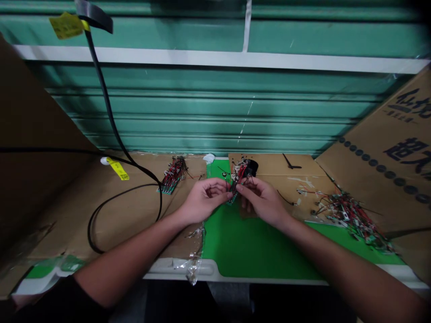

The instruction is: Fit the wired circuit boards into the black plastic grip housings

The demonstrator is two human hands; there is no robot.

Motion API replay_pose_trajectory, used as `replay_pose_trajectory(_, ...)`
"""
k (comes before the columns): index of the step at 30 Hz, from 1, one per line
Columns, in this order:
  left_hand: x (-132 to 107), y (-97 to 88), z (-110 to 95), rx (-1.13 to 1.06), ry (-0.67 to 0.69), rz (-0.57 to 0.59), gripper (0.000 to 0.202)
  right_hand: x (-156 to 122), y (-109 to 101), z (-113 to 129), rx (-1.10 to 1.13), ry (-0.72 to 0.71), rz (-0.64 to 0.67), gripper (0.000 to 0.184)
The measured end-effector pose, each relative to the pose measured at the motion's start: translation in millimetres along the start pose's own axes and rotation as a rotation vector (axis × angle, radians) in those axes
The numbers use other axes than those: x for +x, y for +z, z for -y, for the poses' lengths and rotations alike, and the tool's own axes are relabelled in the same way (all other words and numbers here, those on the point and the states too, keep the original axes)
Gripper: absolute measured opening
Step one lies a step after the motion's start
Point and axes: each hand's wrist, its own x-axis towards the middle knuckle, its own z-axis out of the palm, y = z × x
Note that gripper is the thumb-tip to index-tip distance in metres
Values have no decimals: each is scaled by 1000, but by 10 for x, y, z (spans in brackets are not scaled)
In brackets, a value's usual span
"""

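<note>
A bunch of small circuit boards (238,174) with red and black wires is between my two hands, above the green mat. My left hand (208,199) has its fingers curled, and thumb and fingertips close at the lower left edge of the boards. A thin wire with a small round part (225,174) stands out above those fingertips. From the other side, my right hand (264,201) pinches the boards with thumb and forefinger. Behind it is a black round object (252,168), partly hidden by the wires. My fingers cover much of the boards' lower part.
Another wired board bundle (172,176) lies on the cardboard at left. A larger tangled pile (353,217) lies at right. A black cable (104,96) hangs and loops at left. Cardboard walls (387,143) flank the green mat (259,251); green shutters (202,105) stand behind.
</note>
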Motion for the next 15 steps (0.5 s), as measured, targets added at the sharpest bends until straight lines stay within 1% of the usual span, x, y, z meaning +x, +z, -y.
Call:
replay_pose_trajectory(3, -10, 3, -3, -22, -15, 9, 30, -1, 0, -3, 32, -8, -22, 53)
replay_pose_trajectory(6, -18, 35, 5, -70, -104, 3, 36, -21, 14, -14, 34, -35, -23, 51)
replay_pose_trajectory(9, -36, 75, -9, -102, -186, 21, 41, -46, 40, -23, 20, -68, -48, 50)
replay_pose_trajectory(12, -58, 103, -50, -82, -186, 33, 39, -62, 63, -23, 10, -59, -61, 51)
replay_pose_trajectory(15, -67, 109, -88, -62, -166, 23, 38, -66, 69, -28, 15, -8, -26, 53)
